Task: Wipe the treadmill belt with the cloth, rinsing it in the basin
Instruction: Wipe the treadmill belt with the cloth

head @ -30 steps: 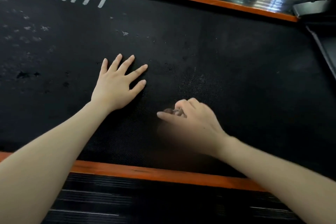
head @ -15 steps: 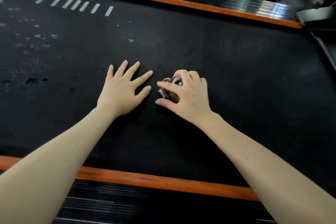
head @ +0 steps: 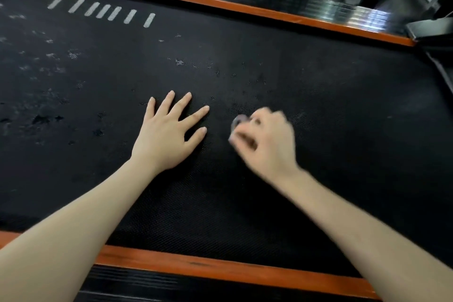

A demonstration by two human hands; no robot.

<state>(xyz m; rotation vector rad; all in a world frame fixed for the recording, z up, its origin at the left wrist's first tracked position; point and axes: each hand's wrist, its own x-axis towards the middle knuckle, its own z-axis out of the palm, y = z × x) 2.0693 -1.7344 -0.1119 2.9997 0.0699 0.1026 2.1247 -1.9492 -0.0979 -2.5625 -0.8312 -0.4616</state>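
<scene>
Fingers (head: 247, 136) of the right hand (head: 267, 142) curl round a small grey cloth (head: 237, 120), bunched and pressed onto the black treadmill belt (head: 318, 95) (the hand is motion-blurred, so the cloth shows only at its front edge). Just beside it, the left hand (head: 166, 137) lies flat on the belt, fingers spread wide. Pale specks (head: 49, 61) mark the belt at far left
</scene>
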